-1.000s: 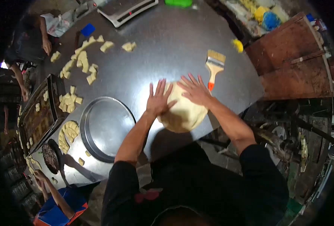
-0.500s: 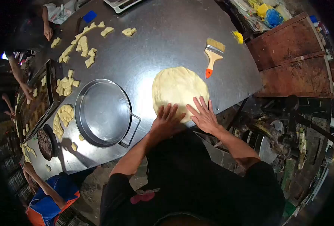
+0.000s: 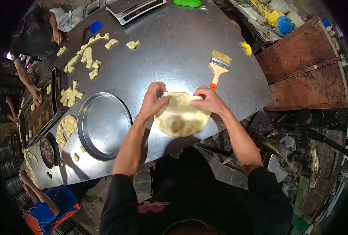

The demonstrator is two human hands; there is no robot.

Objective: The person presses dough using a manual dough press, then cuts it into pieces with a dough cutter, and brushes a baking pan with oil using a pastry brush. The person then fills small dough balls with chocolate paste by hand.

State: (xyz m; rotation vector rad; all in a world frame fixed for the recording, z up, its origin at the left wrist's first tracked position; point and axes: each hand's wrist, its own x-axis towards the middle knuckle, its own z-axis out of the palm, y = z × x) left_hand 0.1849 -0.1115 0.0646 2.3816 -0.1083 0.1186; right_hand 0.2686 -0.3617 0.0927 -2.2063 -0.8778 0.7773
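Observation:
A round, flattened sheet of dough [image 3: 182, 121] lies on the metal table in front of me, its far edge lifted and curled toward me. My left hand [image 3: 155, 98] pinches the far left edge, thumb toward the middle. My right hand [image 3: 208, 100] grips the far right edge in the same way. Just beyond my right hand rests a wide brush [image 3: 218, 69] with a wooden handle and an orange tip. To the left of the dough stands a round metal pan [image 3: 105, 125]; its handle is hidden behind my left forearm.
Cut dough pieces [image 3: 87, 56] are scattered over the table's left side, near a blue scraper [image 3: 95, 26]. A scale [image 3: 135, 8] stands at the far edge. Co-workers' hands [image 3: 35, 95] are at a tray [image 3: 56, 88] on the left. A wooden cabinet [image 3: 299, 64] is to the right.
Both hands have gone from lying flat on the dough's near part to gripping its far edge. That edge has come up and toward me. My view has shifted slightly.

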